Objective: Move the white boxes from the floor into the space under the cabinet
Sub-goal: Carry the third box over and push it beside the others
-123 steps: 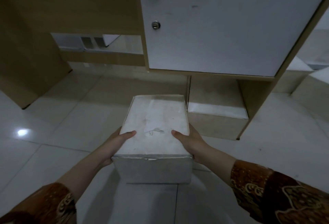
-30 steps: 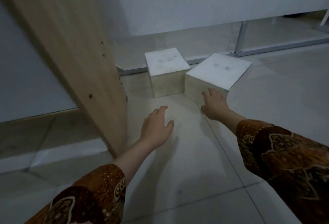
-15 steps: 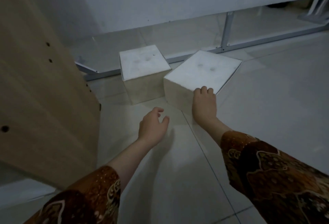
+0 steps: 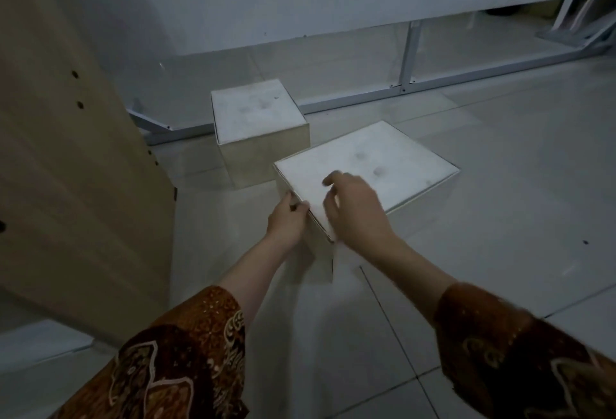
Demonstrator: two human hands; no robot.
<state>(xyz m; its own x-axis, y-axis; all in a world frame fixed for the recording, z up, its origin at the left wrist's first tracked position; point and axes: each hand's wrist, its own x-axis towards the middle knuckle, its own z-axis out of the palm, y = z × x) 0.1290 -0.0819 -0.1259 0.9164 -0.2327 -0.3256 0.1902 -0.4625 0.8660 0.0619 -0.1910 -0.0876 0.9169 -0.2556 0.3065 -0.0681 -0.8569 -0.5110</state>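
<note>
Two white boxes stand on the tiled floor. The near white box [image 4: 393, 155] sits turned with one corner toward me. The far white box [image 4: 255, 112] stands just behind it to the left, close to it. My left hand [image 4: 287, 222] presses on the near box's left side at that corner, thumb at the top edge. Blurred by motion, my right hand [image 4: 355, 210] lies over the same corner on the lid, fingers spread and curled. The space under the cabinet is out of view.
The cabinet's wooden side panel [image 4: 66, 168] fills the left edge, close to my left arm. A white board on a grey metal frame [image 4: 409, 55] runs along the back behind the boxes. Open tiled floor [image 4: 516, 185] lies to the right.
Earlier both hands held a box by the cabinet. The view has since turned to these two boxes. In the last half second my left hand reached the near box's side and my right hand slid onto its top.
</note>
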